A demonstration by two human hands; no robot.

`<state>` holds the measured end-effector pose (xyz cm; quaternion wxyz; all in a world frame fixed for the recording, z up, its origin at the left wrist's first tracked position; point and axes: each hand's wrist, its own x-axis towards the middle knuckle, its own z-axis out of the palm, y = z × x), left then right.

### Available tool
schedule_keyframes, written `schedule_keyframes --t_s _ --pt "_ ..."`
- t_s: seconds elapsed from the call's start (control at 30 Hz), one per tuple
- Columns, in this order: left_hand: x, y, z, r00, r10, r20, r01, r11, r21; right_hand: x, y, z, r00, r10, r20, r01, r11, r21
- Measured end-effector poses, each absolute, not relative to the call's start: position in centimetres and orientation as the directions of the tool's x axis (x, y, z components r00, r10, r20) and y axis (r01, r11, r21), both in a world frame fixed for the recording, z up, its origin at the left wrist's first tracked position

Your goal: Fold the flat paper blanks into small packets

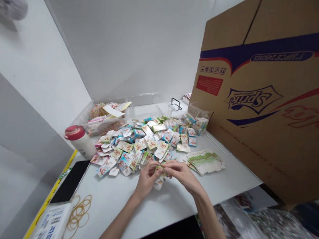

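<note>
My left hand (pixel 147 177) and my right hand (pixel 182 174) meet over the white table (pixel 119 198), both pinched on one small printed packet (pixel 161 170). Another packet (pixel 159 183) lies just under them. Right behind my hands spreads a big heap of small printed packets (pixel 145 143). A fanned row of flat cards (pixel 205 161) lies to the right of my right hand.
A large Sprite carton (pixel 263 92) stands at the right. At the back are clear plastic tubs (pixel 106 117) and a small tub of packets (pixel 198 123). On the left sit a red-capped bottle (pixel 80 140), a dark phone (pixel 70 180), rubber bands (pixel 78 211) and a printed pack (pixel 51 222).
</note>
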<state>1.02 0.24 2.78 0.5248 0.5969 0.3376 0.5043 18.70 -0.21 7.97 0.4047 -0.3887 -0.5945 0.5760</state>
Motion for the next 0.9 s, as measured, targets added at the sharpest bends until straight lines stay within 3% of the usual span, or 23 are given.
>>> schedule_keyframes --t_s 0.13,0.23,0.37,0.47,0.57,0.67,0.77,0.83,0.9 --pt "0.9 0.3 2.5 0.238 0.939 0.250 -0.112 -0.229 0.967 18.8 -0.4 8.0 -0.438 0.899 0.030 0.021 0.044 -0.999" --pt "1.0 0.4 2.2 0.192 0.952 0.238 -0.076 -0.227 0.971 18.5 0.0 7.4 -0.396 0.917 0.044 0.029 0.060 -0.998" --pt "1.1 0.5 2.2 0.018 0.973 0.230 -0.032 -0.230 0.973 17.9 1.4 6.8 -0.127 0.990 0.062 0.058 0.070 -0.996" --pt "1.1 0.7 2.6 -0.144 0.965 0.220 -0.028 -0.226 0.974 17.3 2.9 6.8 0.092 0.991 0.095 -0.072 0.102 -0.992" --pt "1.0 1.0 2.8 -0.242 0.944 0.223 -0.010 -0.232 0.973 16.6 4.0 6.7 0.082 0.986 0.147 -0.147 0.158 -0.976" --pt "0.9 1.2 2.7 -0.259 0.941 0.219 0.007 -0.225 0.974 16.5 4.3 6.4 0.016 0.982 0.191 -0.074 0.191 -0.979" --pt "0.9 1.3 2.6 -0.236 0.949 0.208 0.025 -0.208 0.978 17.8 4.0 5.5 0.056 0.977 0.207 -0.040 0.210 -0.977" --pt "0.9 1.3 2.5 -0.221 0.953 0.206 0.035 -0.203 0.979 19.9 3.8 4.7 0.162 0.962 0.222 0.041 0.218 -0.975" --pt "0.9 1.2 2.3 -0.214 0.955 0.204 0.042 -0.200 0.979 23.0 3.6 3.8 0.346 0.900 0.265 0.253 0.183 -0.950"
